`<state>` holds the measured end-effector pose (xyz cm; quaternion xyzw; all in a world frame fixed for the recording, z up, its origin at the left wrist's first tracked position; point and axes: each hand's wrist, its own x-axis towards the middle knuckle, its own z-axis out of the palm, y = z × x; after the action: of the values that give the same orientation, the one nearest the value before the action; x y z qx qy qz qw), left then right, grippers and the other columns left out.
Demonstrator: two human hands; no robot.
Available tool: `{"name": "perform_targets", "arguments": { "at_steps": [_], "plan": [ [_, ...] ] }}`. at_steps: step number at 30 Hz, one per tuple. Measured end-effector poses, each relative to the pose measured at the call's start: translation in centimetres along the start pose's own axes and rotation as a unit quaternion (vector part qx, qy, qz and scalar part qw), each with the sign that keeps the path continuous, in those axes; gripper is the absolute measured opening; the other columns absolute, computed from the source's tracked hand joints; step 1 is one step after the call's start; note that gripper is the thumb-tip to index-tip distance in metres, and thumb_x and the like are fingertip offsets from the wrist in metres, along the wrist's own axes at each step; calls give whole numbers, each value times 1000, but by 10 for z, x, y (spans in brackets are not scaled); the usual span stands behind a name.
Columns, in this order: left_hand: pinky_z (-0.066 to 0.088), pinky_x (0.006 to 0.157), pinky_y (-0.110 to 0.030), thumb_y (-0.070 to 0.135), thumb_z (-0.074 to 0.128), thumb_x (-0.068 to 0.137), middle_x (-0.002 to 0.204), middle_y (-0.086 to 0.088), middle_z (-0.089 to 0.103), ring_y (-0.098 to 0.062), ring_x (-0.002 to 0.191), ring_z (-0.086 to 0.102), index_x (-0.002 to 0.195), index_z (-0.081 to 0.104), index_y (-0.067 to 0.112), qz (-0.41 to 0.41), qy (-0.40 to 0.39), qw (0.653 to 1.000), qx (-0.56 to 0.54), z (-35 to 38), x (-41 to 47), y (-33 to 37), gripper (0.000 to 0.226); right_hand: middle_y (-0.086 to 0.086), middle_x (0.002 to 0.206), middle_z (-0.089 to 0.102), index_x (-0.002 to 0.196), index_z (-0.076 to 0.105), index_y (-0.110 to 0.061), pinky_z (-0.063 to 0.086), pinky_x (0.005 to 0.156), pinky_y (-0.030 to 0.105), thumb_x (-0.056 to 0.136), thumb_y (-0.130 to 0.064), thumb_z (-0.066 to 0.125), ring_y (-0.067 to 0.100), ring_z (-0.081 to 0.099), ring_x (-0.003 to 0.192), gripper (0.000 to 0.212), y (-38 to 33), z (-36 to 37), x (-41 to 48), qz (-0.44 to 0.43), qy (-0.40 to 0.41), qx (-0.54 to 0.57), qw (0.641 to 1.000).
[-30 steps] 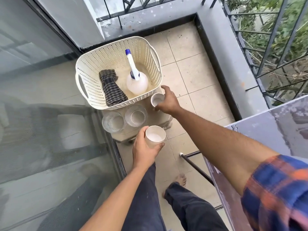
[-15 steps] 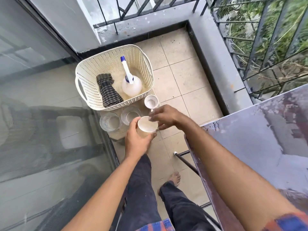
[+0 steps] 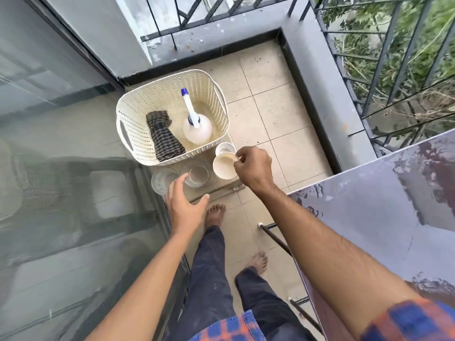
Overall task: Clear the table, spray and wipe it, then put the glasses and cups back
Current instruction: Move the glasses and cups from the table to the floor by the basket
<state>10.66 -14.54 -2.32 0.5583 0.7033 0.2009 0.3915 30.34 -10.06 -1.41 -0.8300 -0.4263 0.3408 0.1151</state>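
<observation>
My right hand [image 3: 253, 168] pinches the rim of a white cup [image 3: 223, 166], held over the low stool beside a second white cup [image 3: 224, 148] that stands on it. My left hand [image 3: 184, 207] is open and holds nothing, with its fingers spread just above two clear glasses [image 3: 197, 174] [image 3: 161, 180] on the same stool. The dark glossy table [image 3: 384, 205] is at my right and its top looks wet and streaked.
A cream perforated basket [image 3: 138, 112] on the stool holds a checked cloth [image 3: 163, 137] and a spray bottle [image 3: 197, 126] with a blue nozzle. A glass door runs along the left. Metal railings close the tiled balcony. My bare feet stand below the stool.
The white cup has passed from my left hand to my right hand, which now holds it by the rim. My left hand has let go and moved toward the glasses.
</observation>
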Motion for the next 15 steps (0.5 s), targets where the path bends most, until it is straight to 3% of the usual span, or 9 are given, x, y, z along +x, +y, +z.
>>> {"name": "perform_targets", "arguments": {
  "at_steps": [2,6,9,15],
  "plan": [
    [26,104,-21,15,81,76,131,7,48,-19,130,43,135,52,20,-17,6,1000,18,-5,3,-5,66,10,103,80,112,79,-15,49,91,38,90,-13,65,34,69,104,27,1,2,4,8,27,17,999],
    [39,96,-26,18,77,83,141,-2,44,-16,114,56,144,43,20,-82,-43,996,3,-8,12,-16,70,10,103,80,112,77,-14,48,92,37,90,-14,66,32,70,102,24,2,11,11,28,40,34,998],
    [46,101,-34,23,72,88,148,-3,38,-11,104,60,153,33,20,-116,-79,990,9,-5,19,-14,76,9,106,80,111,77,-14,48,91,33,91,-13,67,31,71,103,23,0,17,17,57,47,49,996],
    [33,96,-21,26,64,94,151,-4,31,-12,108,61,155,30,11,-142,-106,984,34,0,30,-7,71,9,109,79,112,77,-15,48,92,32,92,-15,68,30,70,105,22,-6,27,27,68,37,58,995]
  ]
}}
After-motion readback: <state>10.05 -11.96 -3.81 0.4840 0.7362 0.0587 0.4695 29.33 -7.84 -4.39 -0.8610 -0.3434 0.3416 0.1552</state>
